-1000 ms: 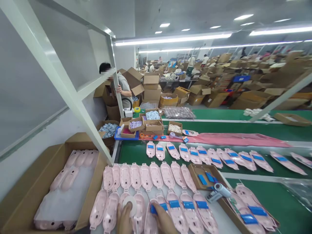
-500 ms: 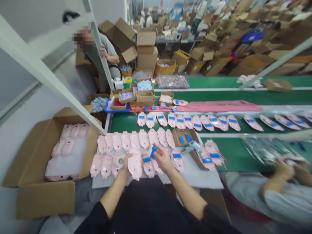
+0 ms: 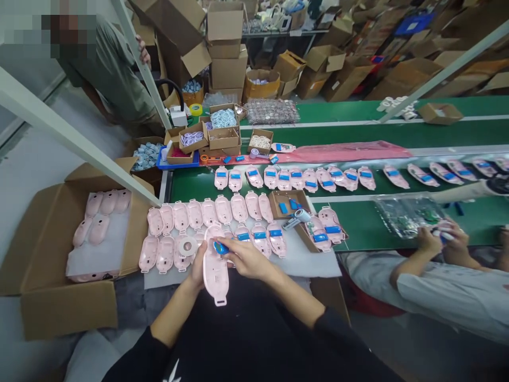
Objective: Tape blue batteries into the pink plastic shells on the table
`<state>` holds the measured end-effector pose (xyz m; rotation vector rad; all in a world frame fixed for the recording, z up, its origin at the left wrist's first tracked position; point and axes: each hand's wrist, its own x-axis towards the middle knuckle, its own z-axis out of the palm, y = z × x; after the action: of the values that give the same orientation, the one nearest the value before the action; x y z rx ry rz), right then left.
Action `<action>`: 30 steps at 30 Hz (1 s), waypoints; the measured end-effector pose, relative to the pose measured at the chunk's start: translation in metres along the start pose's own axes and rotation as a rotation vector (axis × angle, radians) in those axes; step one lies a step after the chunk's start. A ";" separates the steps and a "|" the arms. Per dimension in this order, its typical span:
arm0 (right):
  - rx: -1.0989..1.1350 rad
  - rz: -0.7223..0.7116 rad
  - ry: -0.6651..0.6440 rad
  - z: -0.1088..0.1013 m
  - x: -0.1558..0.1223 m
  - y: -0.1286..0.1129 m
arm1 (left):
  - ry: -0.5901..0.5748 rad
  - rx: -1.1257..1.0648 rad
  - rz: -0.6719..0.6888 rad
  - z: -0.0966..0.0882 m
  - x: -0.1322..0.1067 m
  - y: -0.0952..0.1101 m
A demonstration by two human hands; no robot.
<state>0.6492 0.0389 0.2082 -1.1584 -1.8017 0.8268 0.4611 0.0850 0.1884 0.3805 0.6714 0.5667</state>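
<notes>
My left hand point(image 3: 197, 268) grips a pink plastic shell point(image 3: 215, 271), held upright over my lap at the table's near edge. My right hand point(image 3: 243, 258) pinches a small blue block point(image 3: 220, 248) and presses it against the shell's upper part. A white tape roll point(image 3: 187, 246) lies just left of the shell among the pink shells. Two rows of pink shells point(image 3: 207, 213) cover the white sheet point(image 3: 302, 260) in front of me, some with blue blocks fitted.
An open carton point(image 3: 47, 254) with pink shells stands at my left. A small box of blue blocks point(image 3: 287, 202) lies to the right. More shells ride the green belt point(image 3: 397, 185). A co-worker's hands point(image 3: 439, 241) work at the right; another person point(image 3: 107, 69) stands far left.
The view has tipped down from the hall to my lap. My left hand has lifted a pink shell off the sheet toward me, and my right hand has brought the blue block onto it.
</notes>
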 end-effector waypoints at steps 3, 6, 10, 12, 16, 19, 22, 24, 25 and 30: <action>-0.109 -0.111 0.011 0.007 0.000 -0.001 | -0.006 -0.016 0.043 0.005 0.001 -0.004; -0.178 -0.148 0.055 0.016 -0.002 0.001 | -0.008 -0.002 0.035 0.006 0.002 -0.006; -0.225 -0.134 0.109 0.023 -0.003 0.001 | 0.013 0.000 0.083 0.006 0.000 -0.011; -0.221 -0.124 0.108 0.024 -0.002 0.001 | 0.015 -0.006 0.087 0.006 -0.001 -0.012; -0.223 -0.102 0.120 0.028 -0.002 0.000 | 0.022 -0.011 0.068 0.009 -0.003 -0.013; -0.254 -0.106 0.126 0.033 -0.002 0.002 | 0.035 -0.012 0.087 0.011 -0.003 -0.014; -0.281 -0.123 0.132 0.037 -0.002 0.008 | 0.031 -0.031 0.129 0.013 -0.002 -0.016; -0.289 -0.145 0.148 0.039 -0.001 0.012 | 0.052 0.008 0.208 0.014 -0.003 -0.017; -0.290 -0.160 0.159 0.040 -0.002 0.013 | 0.070 0.053 0.260 0.015 -0.004 -0.018; -0.240 -0.235 0.234 0.044 -0.004 0.021 | 0.068 0.238 0.400 0.014 -0.009 -0.022</action>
<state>0.6189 0.0385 0.1697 -1.1128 -1.8291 0.3311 0.4732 0.0604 0.1915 0.7300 0.7354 0.8849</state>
